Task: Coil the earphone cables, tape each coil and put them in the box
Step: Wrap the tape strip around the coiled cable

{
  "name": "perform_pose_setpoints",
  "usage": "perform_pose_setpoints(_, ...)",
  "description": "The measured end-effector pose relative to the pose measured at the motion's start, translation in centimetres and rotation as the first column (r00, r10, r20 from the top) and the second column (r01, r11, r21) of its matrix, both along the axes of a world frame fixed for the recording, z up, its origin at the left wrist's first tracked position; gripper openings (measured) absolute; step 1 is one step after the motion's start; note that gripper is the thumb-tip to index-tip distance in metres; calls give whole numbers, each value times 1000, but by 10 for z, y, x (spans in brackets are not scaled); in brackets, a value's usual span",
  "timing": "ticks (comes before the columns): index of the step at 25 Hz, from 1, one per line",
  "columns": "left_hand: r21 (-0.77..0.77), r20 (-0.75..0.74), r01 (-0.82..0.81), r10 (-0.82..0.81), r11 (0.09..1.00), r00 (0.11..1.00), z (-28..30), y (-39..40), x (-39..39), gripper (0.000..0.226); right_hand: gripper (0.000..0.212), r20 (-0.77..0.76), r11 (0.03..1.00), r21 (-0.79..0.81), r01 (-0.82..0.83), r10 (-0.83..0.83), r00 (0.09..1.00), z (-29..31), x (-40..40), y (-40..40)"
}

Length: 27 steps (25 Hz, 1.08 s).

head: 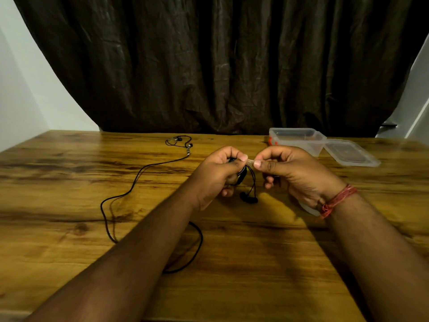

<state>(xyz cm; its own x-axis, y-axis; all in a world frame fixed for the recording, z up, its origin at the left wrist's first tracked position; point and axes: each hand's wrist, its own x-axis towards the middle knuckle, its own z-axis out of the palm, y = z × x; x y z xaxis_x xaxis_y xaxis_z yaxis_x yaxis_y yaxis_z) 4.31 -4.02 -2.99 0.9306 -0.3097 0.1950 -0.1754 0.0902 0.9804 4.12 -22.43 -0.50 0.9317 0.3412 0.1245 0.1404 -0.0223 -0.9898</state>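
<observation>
Left hand (219, 173) grips a coiled black earphone cable (242, 176), mostly hidden in the fist; two earbuds dangle below. Right hand (294, 173) pinches a small clear tape strip (250, 161), hard to make out, beside the coil. Both hover above the wooden bench (69, 182). Left of the coil lies a loose black earphone cable (130, 191); right of it, beyond, a clear plastic box (299, 139).

Left hand (222, 173) grips a coiled black earphone cable (249, 182); right hand (294, 173) pinches clear tape (250, 161) at the coil. Second earphone cable (139, 177) lies uncoiled on the desk (232, 287). Clear box (299, 139) sits open far right, lid (351, 153) beside it.
</observation>
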Motion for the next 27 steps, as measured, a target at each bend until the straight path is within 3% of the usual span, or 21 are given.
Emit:
perform_pose_setpoints(5,-208,-141,143,-174,968,975,4,1,-1,19,9,-4,985,148,92,-93,996,2,4,-4)
perform_pose_setpoints(8,-184,-134,103,-129,978,983,6,3,1,23,3,177,971,55,233,-239,955,-1,8,-2)
perform_pose_setpoints(11,-114,-151,-5,-13,993,989,4,0,1,21,4,599,833,-230,503,-287,747,-10,6,10)
perform_pose_setpoints(13,-64,-168,-76,65,995,984,3,-2,1,13,8,789,729,-277,626,-199,581,-13,2,19)
perform_pose_setpoints(14,-41,-163,-92,84,995,983,3,-3,1,10,8,826,706,-286,648,-160,540,-13,1,23)
perform_pose_setpoints(17,-9,-126,-97,95,995,987,2,-5,0,9,7,852,666,-299,683,-136,506,-14,0,29)
perform_pose_setpoints(20,-7,-109,-107,106,994,988,3,-9,-1,15,5,853,685,-229,692,-201,481,-21,-1,39)
perform_pose_setpoints(27,-155,-171,-71,45,985,984,7,-14,-7,17,12,687,791,-56,610,-413,598,-33,1,53)
